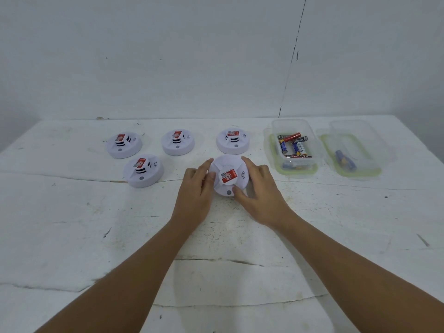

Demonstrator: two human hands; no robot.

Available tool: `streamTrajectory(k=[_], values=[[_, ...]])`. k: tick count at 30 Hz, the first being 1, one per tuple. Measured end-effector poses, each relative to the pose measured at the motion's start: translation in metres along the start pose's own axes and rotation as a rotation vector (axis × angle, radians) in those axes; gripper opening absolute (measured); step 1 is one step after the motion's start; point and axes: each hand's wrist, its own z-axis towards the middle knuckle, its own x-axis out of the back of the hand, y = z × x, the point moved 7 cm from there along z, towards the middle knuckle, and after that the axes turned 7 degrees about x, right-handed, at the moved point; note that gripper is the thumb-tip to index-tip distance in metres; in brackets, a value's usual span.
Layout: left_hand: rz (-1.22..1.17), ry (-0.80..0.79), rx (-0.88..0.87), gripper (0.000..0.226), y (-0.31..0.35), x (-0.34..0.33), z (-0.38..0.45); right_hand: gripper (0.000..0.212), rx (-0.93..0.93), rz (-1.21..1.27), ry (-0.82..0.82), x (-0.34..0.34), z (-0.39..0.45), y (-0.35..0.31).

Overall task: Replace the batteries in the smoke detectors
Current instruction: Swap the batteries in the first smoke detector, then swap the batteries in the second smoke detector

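Note:
A round white smoke detector [228, 175] with a red label on its raised centre sits at the table's middle, tilted toward me. My left hand [195, 191] grips its left side and my right hand [260, 191] grips its right side, thumb near the small grey button. Several more white smoke detectors rest face-up behind and to the left: one at the far left [124, 145], one at the back centre [177, 142], one at the back right [232, 141], and one nearer me on the left [143, 170]. A clear plastic box [292, 146] holds several batteries.
A second clear container [352, 150] at the far right holds one or two batteries [345, 160]. The white table [216, 248] is cracked and scuffed. A plain white wall rises behind it, with a thin dark cord [292, 56] hanging down.

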Motion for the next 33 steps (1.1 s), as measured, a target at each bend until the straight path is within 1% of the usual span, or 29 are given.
streamTrajectory(k=[3,6,8,13,17,25,28,29,31,33], values=[[-0.033,0.023,0.029,0.038,-0.004,0.005,0.003,0.066,-0.021,0.02,-0.015,-0.002,0.002,0.0],[-0.117,0.044,0.101,0.028,-0.008,0.017,0.007,0.056,-0.039,-0.035,-0.061,-0.01,0.015,-0.001],[-0.145,0.058,0.156,0.023,-0.012,0.027,0.012,0.053,-0.091,-0.105,-0.085,-0.017,0.024,-0.001],[-0.072,0.035,0.237,0.029,-0.021,0.047,0.035,0.049,-0.198,-0.197,-0.086,-0.034,0.05,-0.009],[-0.032,0.02,0.254,0.023,-0.029,0.05,0.047,0.046,-0.239,-0.241,-0.107,-0.043,0.061,-0.006],[0.129,-0.02,0.17,0.026,-0.024,0.048,0.055,0.048,-0.217,-0.268,-0.012,-0.045,0.058,-0.006],[0.201,-0.006,0.116,0.026,-0.019,0.05,0.053,0.066,-0.219,-0.19,0.068,-0.039,0.054,-0.011],[0.21,0.01,0.096,0.026,-0.018,0.053,0.051,0.067,-0.205,-0.177,0.1,-0.036,0.053,-0.014],[0.227,0.071,0.041,0.027,-0.015,0.066,0.048,0.059,-0.139,-0.164,0.137,-0.033,0.052,-0.024],[0.297,0.165,-0.018,0.029,-0.016,0.085,0.047,0.047,-0.045,-0.148,0.148,-0.035,0.056,-0.04]])
